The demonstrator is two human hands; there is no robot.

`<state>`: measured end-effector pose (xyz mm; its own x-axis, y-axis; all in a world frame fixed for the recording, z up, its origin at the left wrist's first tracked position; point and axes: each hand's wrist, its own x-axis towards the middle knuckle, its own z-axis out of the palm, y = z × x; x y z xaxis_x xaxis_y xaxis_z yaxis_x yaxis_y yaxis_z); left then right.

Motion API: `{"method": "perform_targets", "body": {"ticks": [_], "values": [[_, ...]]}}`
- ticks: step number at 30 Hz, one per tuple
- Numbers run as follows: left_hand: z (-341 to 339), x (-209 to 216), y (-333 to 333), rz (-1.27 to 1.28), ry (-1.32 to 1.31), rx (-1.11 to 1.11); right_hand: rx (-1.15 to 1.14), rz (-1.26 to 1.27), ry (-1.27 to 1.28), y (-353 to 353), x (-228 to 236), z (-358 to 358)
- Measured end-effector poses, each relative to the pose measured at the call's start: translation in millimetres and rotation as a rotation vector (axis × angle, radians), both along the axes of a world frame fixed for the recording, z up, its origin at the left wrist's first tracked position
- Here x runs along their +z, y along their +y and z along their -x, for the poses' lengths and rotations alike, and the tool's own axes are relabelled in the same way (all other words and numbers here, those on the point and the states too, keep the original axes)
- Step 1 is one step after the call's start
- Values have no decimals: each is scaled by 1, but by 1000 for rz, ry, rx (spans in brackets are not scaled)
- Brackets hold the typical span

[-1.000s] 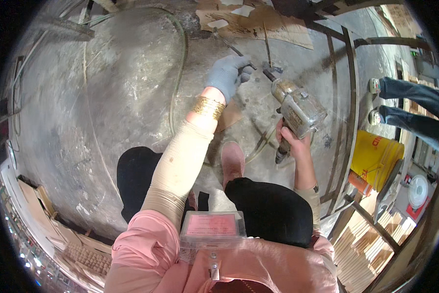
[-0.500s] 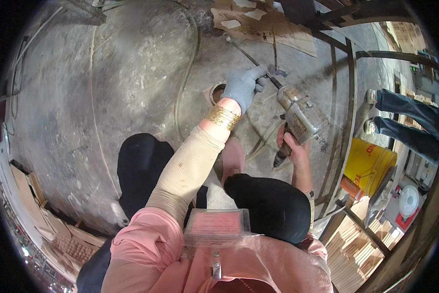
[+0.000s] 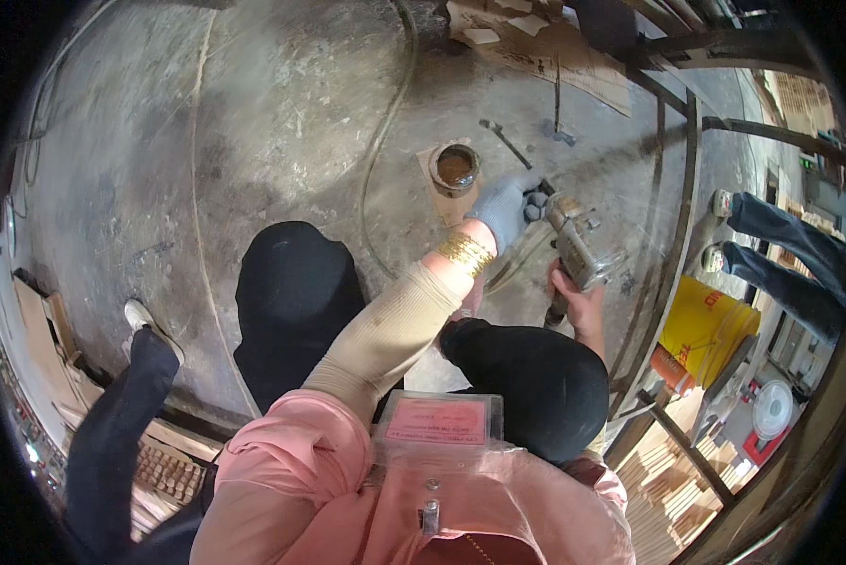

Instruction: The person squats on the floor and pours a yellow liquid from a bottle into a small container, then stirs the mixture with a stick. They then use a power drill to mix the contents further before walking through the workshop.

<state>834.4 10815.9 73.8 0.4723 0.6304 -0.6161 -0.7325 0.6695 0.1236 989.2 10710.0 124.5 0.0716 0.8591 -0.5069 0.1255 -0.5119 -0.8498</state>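
Right of the frame's centre, the boxy metal drill (image 3: 585, 243) points upper left, in line with its slender rod (image 3: 508, 145). The left hand (image 3: 506, 213) (knit-gloved) curls its fingers around the rod's near end; the right hand (image 3: 583, 301) wraps the handle (image 3: 557, 310).

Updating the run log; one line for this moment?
right hand: bare, holding power tool by handle; left hand: gloved, at tool's front; round can: on cardboard
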Motion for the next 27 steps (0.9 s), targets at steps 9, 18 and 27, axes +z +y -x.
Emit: {"method": "perform_targets", "body": {"ticks": [9, 18, 27], "values": [[7, -81, -46, -177, 112, -8, 64, 216, -100, 7, -2, 19], [69, -44, 8, 63, 468, 23, 276, 279, -147, 68, -1, 46], [203, -10, 56, 3, 522, 291, 326, 354, -131, 112, 16, 71]]}}
